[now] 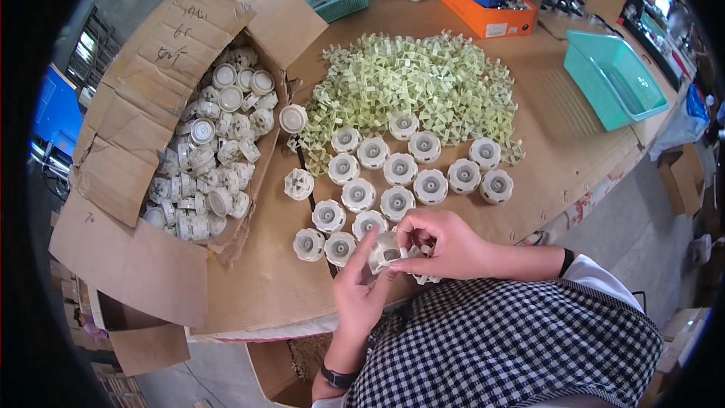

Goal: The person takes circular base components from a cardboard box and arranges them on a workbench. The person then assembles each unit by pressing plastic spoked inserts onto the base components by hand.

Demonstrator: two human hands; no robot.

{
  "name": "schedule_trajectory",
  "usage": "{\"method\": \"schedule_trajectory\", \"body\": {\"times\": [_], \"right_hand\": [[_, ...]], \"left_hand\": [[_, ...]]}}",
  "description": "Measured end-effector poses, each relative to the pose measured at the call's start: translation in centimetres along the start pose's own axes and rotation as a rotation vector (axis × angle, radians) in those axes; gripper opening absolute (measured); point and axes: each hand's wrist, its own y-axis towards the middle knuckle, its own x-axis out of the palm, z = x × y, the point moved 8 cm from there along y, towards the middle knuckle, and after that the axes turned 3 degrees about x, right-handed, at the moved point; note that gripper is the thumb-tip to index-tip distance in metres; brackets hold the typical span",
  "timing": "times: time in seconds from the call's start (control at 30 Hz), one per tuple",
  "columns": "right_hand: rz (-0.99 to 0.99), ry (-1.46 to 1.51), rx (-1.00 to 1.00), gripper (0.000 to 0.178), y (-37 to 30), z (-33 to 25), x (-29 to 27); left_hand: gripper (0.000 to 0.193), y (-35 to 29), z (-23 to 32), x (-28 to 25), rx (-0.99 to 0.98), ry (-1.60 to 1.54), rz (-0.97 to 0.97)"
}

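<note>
the left hand (358, 293) is gripping a white cap (383, 251) over the table (264, 296); the right hand (457, 248) is pinching its side (anything smaller there, i cannot tell). steady support and light, even pressure are probably serving best.

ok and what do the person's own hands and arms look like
The left hand and right hand are ungloved. On the left is a dark band, perhaps a watch; on the right, a black band. A white sleeve shows farther up the right arm, beside a black-and-white checked garment.
</note>
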Motion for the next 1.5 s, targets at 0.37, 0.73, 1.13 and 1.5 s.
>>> {"method": "schedule_trajectory", "body": {"times": [0.37,0.73,1.13,1.5], "right_hand": [[-0.035,-0.032,-0.222,0.013,0.1,-1.0,0.1],[-0.047,0.184,-0.083,0.011,0.3,0.0,-0.6],[-0.139,0.045,-0.213,0.011,0.3,-1.9,0.2],[-0.064,0.389,0.011,0.009,0.4,0.0,-0.8]], "left_hand": [[0.076,0.2,0.2,1.0,-0.083,-0.015,-0.090],[0.074,-0.6,-0.1,0.8,-0.089,-0.272,-0.049],[0.072,-0.4,0.9,1.2,-0.038,-0.193,-0.073],[0.072,-1.0,0.4,0.7,-0.029,-0.395,0.026]]}}
